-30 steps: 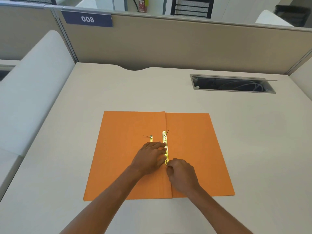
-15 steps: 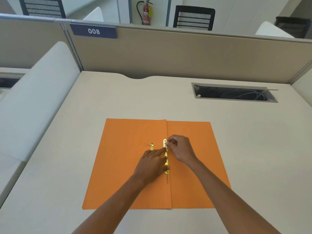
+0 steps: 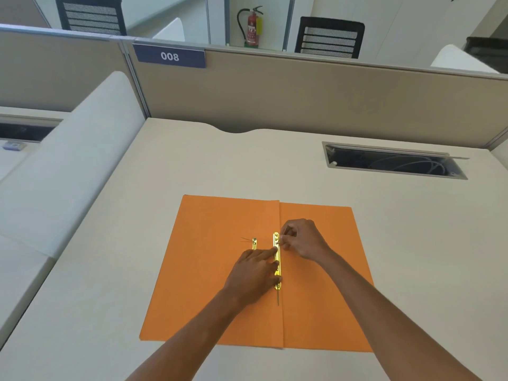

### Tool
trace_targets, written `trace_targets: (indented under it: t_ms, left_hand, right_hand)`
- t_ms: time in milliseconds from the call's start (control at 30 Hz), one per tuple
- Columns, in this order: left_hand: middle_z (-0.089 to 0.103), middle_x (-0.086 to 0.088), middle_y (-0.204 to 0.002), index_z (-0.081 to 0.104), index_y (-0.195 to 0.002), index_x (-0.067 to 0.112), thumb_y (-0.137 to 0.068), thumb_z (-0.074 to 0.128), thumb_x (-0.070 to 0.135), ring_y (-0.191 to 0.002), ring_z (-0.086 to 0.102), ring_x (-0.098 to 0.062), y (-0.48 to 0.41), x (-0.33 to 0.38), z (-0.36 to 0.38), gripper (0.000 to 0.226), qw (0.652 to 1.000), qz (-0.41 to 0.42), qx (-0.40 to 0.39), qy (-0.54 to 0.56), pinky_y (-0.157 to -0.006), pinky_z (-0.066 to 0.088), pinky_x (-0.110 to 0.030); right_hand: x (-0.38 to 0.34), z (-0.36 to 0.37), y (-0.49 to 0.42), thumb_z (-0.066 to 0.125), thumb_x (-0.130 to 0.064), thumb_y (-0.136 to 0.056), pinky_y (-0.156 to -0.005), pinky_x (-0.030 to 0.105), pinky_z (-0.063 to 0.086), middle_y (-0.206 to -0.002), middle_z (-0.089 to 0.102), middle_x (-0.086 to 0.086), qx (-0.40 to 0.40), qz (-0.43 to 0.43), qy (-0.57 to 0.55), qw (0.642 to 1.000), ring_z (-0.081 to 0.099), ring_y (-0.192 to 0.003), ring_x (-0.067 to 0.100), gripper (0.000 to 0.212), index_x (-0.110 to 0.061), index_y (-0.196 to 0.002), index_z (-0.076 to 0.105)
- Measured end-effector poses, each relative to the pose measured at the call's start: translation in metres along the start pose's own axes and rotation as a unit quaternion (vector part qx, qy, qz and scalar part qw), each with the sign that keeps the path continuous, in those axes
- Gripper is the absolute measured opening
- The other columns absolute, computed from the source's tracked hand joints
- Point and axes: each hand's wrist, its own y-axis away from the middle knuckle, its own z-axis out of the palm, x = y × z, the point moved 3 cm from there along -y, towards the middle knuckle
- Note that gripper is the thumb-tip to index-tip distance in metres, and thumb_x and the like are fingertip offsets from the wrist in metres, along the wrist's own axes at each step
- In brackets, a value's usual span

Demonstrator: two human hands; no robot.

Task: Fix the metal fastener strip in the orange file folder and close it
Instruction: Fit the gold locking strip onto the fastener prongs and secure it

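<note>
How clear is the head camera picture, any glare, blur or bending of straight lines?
Head view: even, soft light with faint shadows; the brass strip gleams bright yellow; the hands and folder look sharp; the wide lens bows the partition.

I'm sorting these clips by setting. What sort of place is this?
Most likely an open-plan office cubicle: a beige partition carries a "008" number plate, the desk has a cable slot, and mesh office chairs stand beyond.

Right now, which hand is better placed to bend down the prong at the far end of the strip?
Right hand: its fingertips already pinch at the metal strip's far end; the left hand presses its middle.
</note>
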Motion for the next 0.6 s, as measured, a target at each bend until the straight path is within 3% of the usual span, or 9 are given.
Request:
trace_targets:
  t_ms: [100,200,333,433,600]
  left_hand:
    - [0.038,0.004,-0.153,0.065,-0.118,0.021,-0.092,0.052,0.046,-0.135,0.04,-0.017,0.0,0.001,-0.001,0.038,1.0,0.004,0.001,0.005,-0.112,0.027,-0.036]
    - [0.039,0.005,-0.153,0.065,-0.118,0.021,-0.092,0.053,0.044,-0.134,0.041,-0.018,0.0,0.001,-0.002,0.037,1.0,0.005,0.004,0.014,-0.112,0.027,-0.036]
    - [0.037,0.005,-0.154,0.065,-0.119,0.021,-0.092,0.052,0.046,-0.135,0.039,-0.016,0.0,0.001,-0.002,0.038,1.0,0.005,0.001,0.005,-0.112,0.026,-0.035]
    - [0.038,0.004,-0.153,0.064,-0.12,0.021,-0.092,0.052,0.045,-0.135,0.039,-0.017,0.0,0.001,-0.002,0.039,1.0,0.007,0.002,0.001,-0.112,0.026,-0.035]
    - [0.043,0.005,-0.15,0.065,-0.121,0.02,-0.092,0.054,0.045,-0.134,0.041,-0.017,-0.001,0.001,-0.002,0.04,1.0,0.004,0.008,0.009,-0.112,0.026,-0.036]
  right_hand:
    - [0.001,-0.003,-0.007,0.068,-0.004,-0.087,-0.06,0.025,0.057,-0.073,0.074,0.009,-0.032,-0.007,0.052,0.998,0.073,-0.063,0.017,0.006,-0.004,-0.082,0.071]
    - [0.001,-0.003,-0.015,0.066,-0.009,-0.088,-0.063,0.033,0.054,-0.075,0.07,0.008,-0.061,-0.009,0.124,0.99,0.066,-0.069,0.021,0.007,-0.007,-0.082,0.07]
    - [-0.002,0.001,-0.02,0.06,-0.013,-0.091,-0.065,0.03,0.04,-0.093,0.062,0.007,-0.075,-0.026,0.215,0.973,0.056,-0.086,0.023,0.007,-0.015,-0.086,0.065]
    - [-0.008,0.009,-0.021,0.056,-0.014,-0.093,-0.064,0.033,0.04,-0.101,0.064,0.011,-0.07,-0.061,0.279,0.956,0.06,-0.089,0.029,0.007,-0.012,-0.092,0.063]
    - [-0.013,0.016,-0.018,0.058,-0.012,-0.092,-0.063,0.037,0.043,-0.097,0.066,0.011,-0.052,-0.108,0.358,0.926,0.062,-0.083,0.032,0.003,-0.01,-0.094,0.058]
